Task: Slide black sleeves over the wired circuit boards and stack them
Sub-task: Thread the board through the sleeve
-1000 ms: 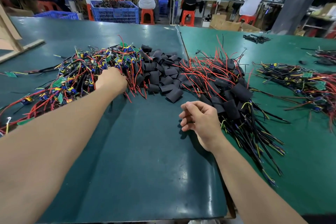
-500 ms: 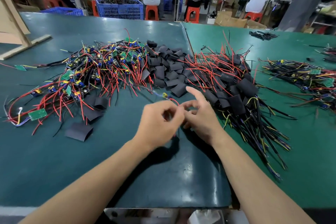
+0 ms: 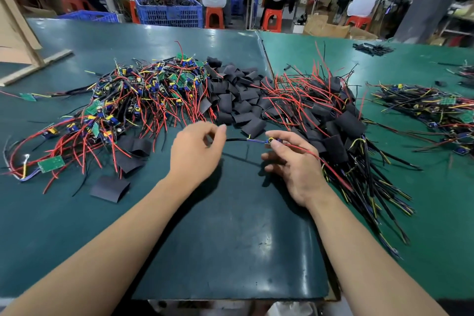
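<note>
Your surface (image 3: 230, 238) is a dark green mat, with a brighter green one (image 3: 436, 213) touching its right edge. On it you have a tangle of bare wired boards (image 3: 133, 105) at left, loose black sleeves (image 3: 238, 100) in the middle, and sleeved boards (image 3: 333, 131) piled at right. One flat sleeve (image 3: 109, 188) lies apart, nearer you.

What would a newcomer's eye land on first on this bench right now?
Probably the tangled heap of red-wired green circuit boards left of centre, with the pile of flat black sleeves beside it. Nearer, the left hand and right hand pinch one wired board stretched between them above the dark green table mat.
</note>
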